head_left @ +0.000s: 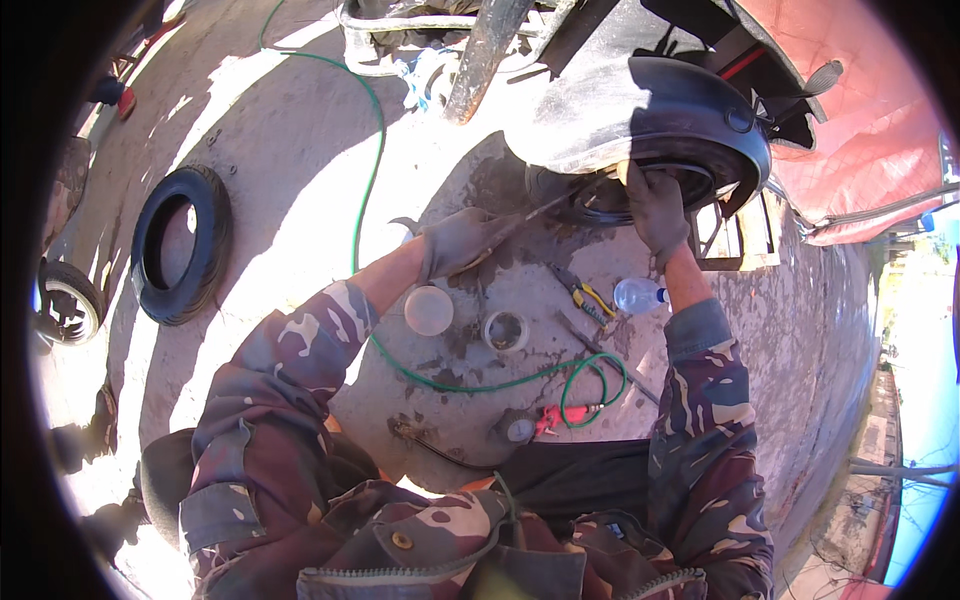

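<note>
My left hand [465,243], in a grey work glove, is closed round a long metal tyre lever [548,207]. The lever slants up to the right, its far end at the rim of a black wheel [690,185]. The wheel sits under a dark rounded fender [690,105] of a vehicle. My right hand [658,212], also gloved, is curled over the near edge of the wheel, apparently gripping the tyre. Its fingertips are partly hidden against the dark rubber. Whether the lever's tip is under the tyre's edge, I cannot tell.
Below the wheel lie yellow-handled pliers [592,303], a clear plastic bottle [638,296], a small round container [505,331] and a pale round disc [429,311]. A green hose [470,388] runs to a red air gun [556,418]. A loose tyre [212,240] rests at left.
</note>
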A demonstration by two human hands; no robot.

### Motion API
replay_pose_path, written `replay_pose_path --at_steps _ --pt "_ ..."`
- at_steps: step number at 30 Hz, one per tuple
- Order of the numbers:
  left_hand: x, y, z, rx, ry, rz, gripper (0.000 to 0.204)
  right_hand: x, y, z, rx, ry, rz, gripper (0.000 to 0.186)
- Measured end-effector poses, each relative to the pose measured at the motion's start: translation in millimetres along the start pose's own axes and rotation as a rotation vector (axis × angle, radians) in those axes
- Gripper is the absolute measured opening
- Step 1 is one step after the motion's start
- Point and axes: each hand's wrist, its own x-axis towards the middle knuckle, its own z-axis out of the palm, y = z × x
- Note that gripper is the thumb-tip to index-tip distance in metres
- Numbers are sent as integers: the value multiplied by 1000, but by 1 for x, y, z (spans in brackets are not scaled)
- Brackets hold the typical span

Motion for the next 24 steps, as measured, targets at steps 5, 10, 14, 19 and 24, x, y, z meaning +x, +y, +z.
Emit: replay_pose_path --at_steps 5,10,14,19,24 --pt "7 -32 41 116 -107 -177 58 0 -8 -12 134 19 193 61" --pt "5 -28 22 -29 -53 -9 51 -4 0 -23 -86 59 90 62" --pt "-10 -14 9 25 138 190 44 -15 10 -17 -131 117 134 71" --pt "-22 22 14 137 175 255 45 -19 19 -14 186 85 273 80" --pt "-23 64 18 194 193 155 40 -20 22 -11 227 130 362 77"
